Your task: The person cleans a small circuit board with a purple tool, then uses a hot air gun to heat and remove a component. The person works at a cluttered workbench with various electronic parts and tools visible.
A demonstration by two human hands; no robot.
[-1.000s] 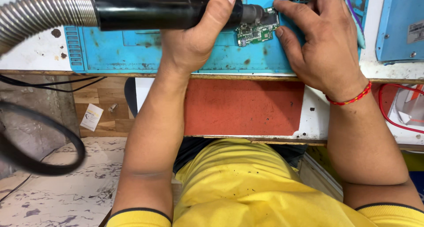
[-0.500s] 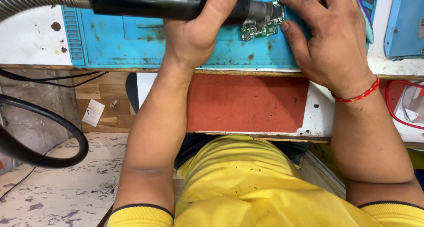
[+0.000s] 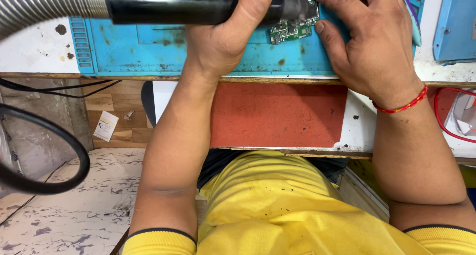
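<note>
Fingers [image 3: 258,7] of the left hand [image 3: 225,39] are wrapped tight round a black hot-air handle [image 3: 183,4], clamped on it, thumb side up and over the barrel. Nearest the viewer sit a yellow shirt [image 3: 277,210] and two bare forearms; beyond them a red panel [image 3: 277,113] fronts the bench, then a blue work mat [image 3: 148,52] lies on the bench top. On that mat, at its far edge, lies one small green circuit board [image 3: 293,29], flat, partly under the nozzle [image 3: 300,8].

Handle and nozzle run left to right, long axis roughly level across the view, with a ribbed metal hose [image 3: 44,7] trailing off at the left. The nozzle tip ends directly over the board, so the board lies just past the left fingertips, toward the right. The right hand [image 3: 369,42] rests on the mat at the board's right side, fingers together and pressed down, index tip touching or just beside the board's upper edge; whether it pinches the board cannot be told. It is empty of any tool. Both hands are about equally near the board, one on each side.

Count: one board, one handle, one hose, two hands, one red thread bracelet [image 3: 401,105] on the right wrist, one black cable loop [image 3: 44,156] hanging low at left.
</note>
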